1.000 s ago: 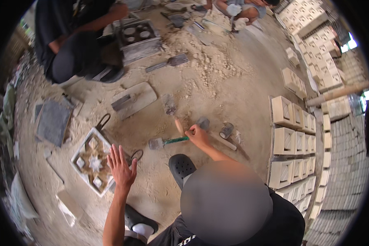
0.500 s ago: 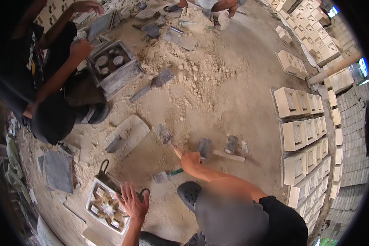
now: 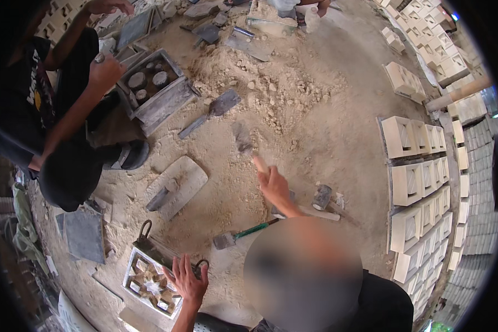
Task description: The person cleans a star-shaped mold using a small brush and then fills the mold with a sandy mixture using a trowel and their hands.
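Note:
My right hand (image 3: 274, 185) grips the wooden handle of a small trowel (image 3: 243, 141), its grey blade blurred and held over sandy ground. My left hand (image 3: 188, 280) has its fingers spread at the edge of a rectangular mould (image 3: 128, 278) with a star-shaped pattern inside. Loop handles (image 3: 144, 228) stand on the mould's far side. Between my hands lies a flat scraper (image 3: 227, 239) with a green handle. Beside my right forearm are two mallets; the farther mallet (image 3: 322, 195) shows a dark head, and my arm partly covers the other.
A float (image 3: 177, 186) and a dusty hand shovel (image 3: 210, 112) lie ahead. A co-worker (image 3: 66, 122) crouches at the left beside a box mould (image 3: 166, 99). Loose sandy material (image 3: 271, 88) is heaped beyond. Rows of pale hollow blocks (image 3: 406, 182) stand at the right.
My right hand has moved away from me with the trowel, bringing its blade farther out and slightly right. My left hand stays at the mould.

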`<action>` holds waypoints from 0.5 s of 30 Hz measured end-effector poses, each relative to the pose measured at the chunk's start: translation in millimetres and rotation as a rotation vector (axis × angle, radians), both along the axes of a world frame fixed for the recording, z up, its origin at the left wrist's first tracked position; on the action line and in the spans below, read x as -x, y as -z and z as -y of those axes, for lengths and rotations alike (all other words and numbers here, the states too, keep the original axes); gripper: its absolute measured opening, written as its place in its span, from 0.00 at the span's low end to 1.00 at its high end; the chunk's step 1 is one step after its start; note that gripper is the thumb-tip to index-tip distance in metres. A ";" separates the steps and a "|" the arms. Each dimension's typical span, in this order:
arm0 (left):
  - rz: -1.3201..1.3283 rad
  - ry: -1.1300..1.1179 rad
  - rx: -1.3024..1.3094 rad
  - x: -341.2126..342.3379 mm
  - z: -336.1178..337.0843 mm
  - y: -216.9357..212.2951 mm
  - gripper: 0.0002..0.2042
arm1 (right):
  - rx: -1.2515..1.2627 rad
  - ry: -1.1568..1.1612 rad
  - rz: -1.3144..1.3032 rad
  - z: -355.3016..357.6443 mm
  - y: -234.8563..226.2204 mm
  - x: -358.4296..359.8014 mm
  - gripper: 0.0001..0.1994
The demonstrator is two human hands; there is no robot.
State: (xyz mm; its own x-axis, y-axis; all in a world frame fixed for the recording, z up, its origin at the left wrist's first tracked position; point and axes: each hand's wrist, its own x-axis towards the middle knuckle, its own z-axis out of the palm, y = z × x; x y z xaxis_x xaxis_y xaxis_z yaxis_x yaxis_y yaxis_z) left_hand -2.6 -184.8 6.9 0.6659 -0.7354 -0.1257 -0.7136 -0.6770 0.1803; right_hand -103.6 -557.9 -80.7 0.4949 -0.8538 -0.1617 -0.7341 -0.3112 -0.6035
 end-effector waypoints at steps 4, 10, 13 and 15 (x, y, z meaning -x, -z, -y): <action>0.008 0.007 0.010 -1.6 -2.5 -0.1 0.29 | -0.012 0.067 0.029 38.9 -26.5 -1.2 0.21; -0.003 -0.013 0.010 -2.5 0.2 1.0 0.28 | 0.156 -0.097 -0.064 104.4 -35.9 -31.8 0.19; -0.004 -0.037 -0.007 -2.8 -1.0 -0.5 0.28 | 0.193 -0.096 -0.139 143.7 -21.0 -79.9 0.16; -0.016 -0.057 -0.021 -1.7 -2.9 -2.3 0.28 | 0.190 -0.087 -0.124 170.9 -11.7 -107.4 0.16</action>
State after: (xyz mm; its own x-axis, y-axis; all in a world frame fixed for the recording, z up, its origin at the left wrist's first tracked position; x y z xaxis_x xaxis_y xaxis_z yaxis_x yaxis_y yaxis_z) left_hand -0.9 -181.9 9.1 0.7041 -0.6937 -0.1518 -0.6712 -0.7199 0.1765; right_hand 3.7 -728.8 -69.0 0.5543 -0.8296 -0.0663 -0.7642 -0.4758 -0.4353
